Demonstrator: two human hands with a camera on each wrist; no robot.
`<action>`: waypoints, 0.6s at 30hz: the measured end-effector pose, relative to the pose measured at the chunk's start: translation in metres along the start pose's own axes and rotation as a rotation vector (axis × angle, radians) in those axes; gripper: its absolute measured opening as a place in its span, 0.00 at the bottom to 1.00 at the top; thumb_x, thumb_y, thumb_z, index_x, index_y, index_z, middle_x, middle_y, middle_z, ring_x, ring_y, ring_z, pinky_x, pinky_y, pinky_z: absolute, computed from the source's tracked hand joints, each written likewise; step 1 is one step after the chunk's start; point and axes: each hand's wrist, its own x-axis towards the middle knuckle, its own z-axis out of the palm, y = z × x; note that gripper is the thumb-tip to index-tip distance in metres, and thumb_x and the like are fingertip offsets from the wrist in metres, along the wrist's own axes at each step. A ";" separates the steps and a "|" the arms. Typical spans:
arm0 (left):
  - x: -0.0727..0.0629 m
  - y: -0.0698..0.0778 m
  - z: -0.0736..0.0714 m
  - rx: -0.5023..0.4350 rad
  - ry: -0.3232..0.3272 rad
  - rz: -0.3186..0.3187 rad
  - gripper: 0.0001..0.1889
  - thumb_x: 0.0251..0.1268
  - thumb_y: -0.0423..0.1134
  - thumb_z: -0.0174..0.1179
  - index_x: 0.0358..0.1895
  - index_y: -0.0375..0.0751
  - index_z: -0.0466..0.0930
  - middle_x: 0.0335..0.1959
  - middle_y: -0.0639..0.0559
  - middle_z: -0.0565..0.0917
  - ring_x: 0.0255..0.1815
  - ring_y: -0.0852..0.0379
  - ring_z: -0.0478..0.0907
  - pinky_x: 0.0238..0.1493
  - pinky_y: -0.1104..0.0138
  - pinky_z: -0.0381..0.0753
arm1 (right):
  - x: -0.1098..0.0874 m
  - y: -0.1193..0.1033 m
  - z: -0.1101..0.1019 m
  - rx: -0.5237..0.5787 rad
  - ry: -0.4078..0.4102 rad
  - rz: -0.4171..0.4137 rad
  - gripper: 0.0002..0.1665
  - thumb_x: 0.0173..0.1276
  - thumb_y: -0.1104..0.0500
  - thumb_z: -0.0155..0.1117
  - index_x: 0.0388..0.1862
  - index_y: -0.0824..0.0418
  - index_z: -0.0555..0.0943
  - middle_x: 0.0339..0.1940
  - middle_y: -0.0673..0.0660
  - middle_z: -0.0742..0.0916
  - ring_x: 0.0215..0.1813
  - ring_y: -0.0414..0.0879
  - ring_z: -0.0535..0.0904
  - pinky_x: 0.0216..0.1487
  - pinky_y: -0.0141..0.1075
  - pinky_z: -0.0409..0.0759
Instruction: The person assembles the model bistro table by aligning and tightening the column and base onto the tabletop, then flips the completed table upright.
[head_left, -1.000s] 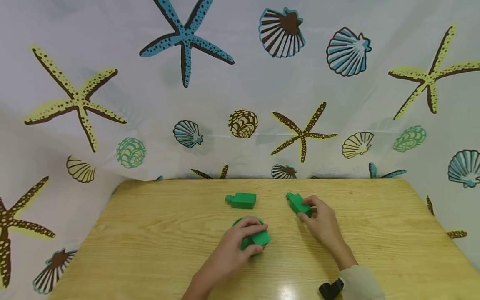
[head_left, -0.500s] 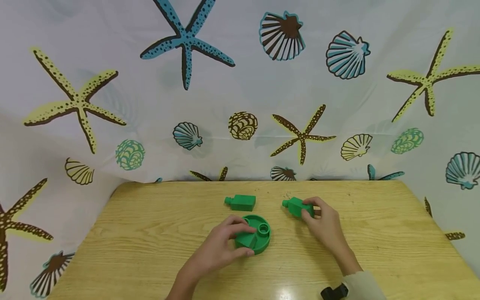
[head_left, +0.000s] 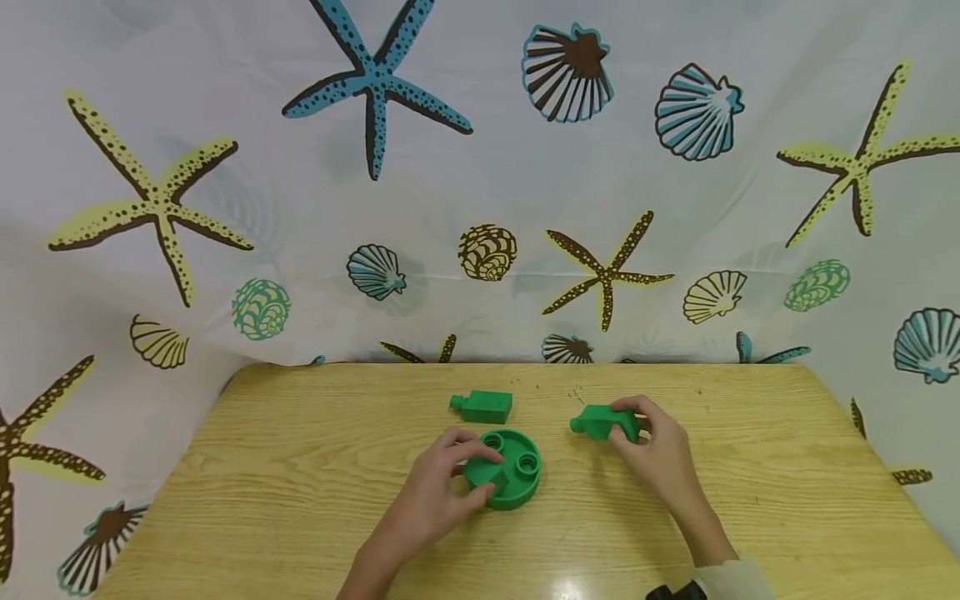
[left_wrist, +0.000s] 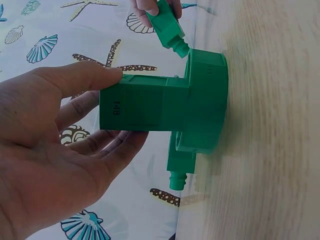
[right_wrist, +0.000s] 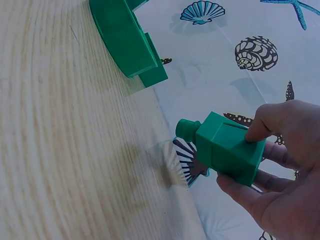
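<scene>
Left hand [head_left: 438,487] grips the round green base [head_left: 507,477], which sits on the wooden tabletop [head_left: 300,500] near the middle; thumb and fingers curl round a square green block [left_wrist: 142,107] that stands up from the base, the thumb along its top edge and the fingers beneath in the left wrist view. Two round sockets show in the base's upper face in the head view. Just beyond the base, toward the back edge of the tabletop, a second green block with a short round peg [head_left: 483,406] lies on its side, apart from both hands. To the right, the right hand [head_left: 660,450] pinches another green pegged block [head_left: 602,422], thumb on one face and fingers on the opposite one; the right wrist view shows it lifted clear of the tabletop, peg end pointing left toward the base, near it but not touching. Behind the tabletop hangs a white curtain printed with starfish and shells [head_left: 480,183].
</scene>
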 end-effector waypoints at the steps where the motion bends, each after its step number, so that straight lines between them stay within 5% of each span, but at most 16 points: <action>1: 0.000 -0.001 0.000 -0.003 0.007 0.004 0.12 0.63 0.27 0.70 0.48 0.42 0.87 0.52 0.50 0.76 0.57 0.49 0.77 0.56 0.53 0.84 | -0.001 0.000 0.000 0.000 -0.002 -0.002 0.14 0.69 0.68 0.64 0.52 0.61 0.83 0.54 0.63 0.86 0.54 0.57 0.85 0.43 0.34 0.86; 18: 0.000 -0.014 0.002 -0.009 0.104 0.070 0.14 0.63 0.25 0.68 0.46 0.47 0.89 0.53 0.48 0.81 0.56 0.48 0.80 0.55 0.57 0.85 | -0.008 -0.015 0.001 0.112 -0.049 -0.145 0.16 0.71 0.66 0.70 0.56 0.64 0.82 0.54 0.60 0.86 0.54 0.55 0.85 0.47 0.35 0.87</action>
